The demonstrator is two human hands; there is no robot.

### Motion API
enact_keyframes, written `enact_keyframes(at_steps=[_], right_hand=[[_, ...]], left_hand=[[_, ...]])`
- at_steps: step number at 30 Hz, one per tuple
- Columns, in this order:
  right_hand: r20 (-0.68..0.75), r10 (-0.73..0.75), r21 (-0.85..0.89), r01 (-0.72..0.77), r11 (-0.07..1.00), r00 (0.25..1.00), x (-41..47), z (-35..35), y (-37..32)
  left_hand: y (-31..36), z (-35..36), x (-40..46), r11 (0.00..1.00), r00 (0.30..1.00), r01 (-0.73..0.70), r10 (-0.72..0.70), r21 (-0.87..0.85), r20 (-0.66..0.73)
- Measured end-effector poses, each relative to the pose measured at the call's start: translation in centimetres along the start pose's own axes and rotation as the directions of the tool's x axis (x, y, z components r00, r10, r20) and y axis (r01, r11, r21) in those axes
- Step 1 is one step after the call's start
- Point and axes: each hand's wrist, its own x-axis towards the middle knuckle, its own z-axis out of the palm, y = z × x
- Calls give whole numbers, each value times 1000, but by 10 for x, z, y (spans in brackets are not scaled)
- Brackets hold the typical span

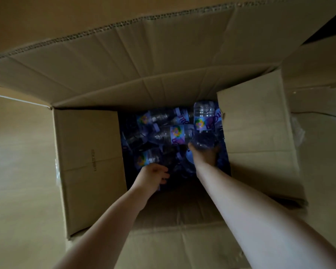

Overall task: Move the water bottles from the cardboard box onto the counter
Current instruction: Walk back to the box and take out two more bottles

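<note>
Head view: inside the cardboard box [89, 162], right hand [202, 154] fingers grip a raised bottle [204, 121]; left hand [153, 175] fingers curl around another bottle [146, 159] just beyond them.

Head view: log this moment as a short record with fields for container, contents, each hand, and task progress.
container: open cardboard box, flaps folded outward
contents: many clear water bottles with colourful labels, lying jumbled at the bottom
left hand: inside the box, fingers curled on a lying bottle near the left wall
right hand: grips one end of a raised bottle near the right flap
counter: not in view
progress: both gripped bottles remain inside the box
</note>
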Motion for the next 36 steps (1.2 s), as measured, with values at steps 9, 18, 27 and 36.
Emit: enact_keyframes(at_steps=[9, 18, 27, 36], right_hand=[[-20, -369, 172, 367, 914, 929, -104, -44, -7], [147, -583, 435, 477, 764, 799, -193, -113, -13], [602, -435, 241, 368, 898, 669, -206, -136, -3], [810, -260, 76, 346, 935, 525, -179, -104, -37]], left_hand=[[15, 0, -46, 732, 956, 295, -225, -614, 190], [52, -19, -90, 489, 827, 469, 49, -736, 559], [51, -33, -99, 819, 982, -65, 155, -569, 111], [42, -24, -111, 865, 962, -226, 270, -447, 35]])
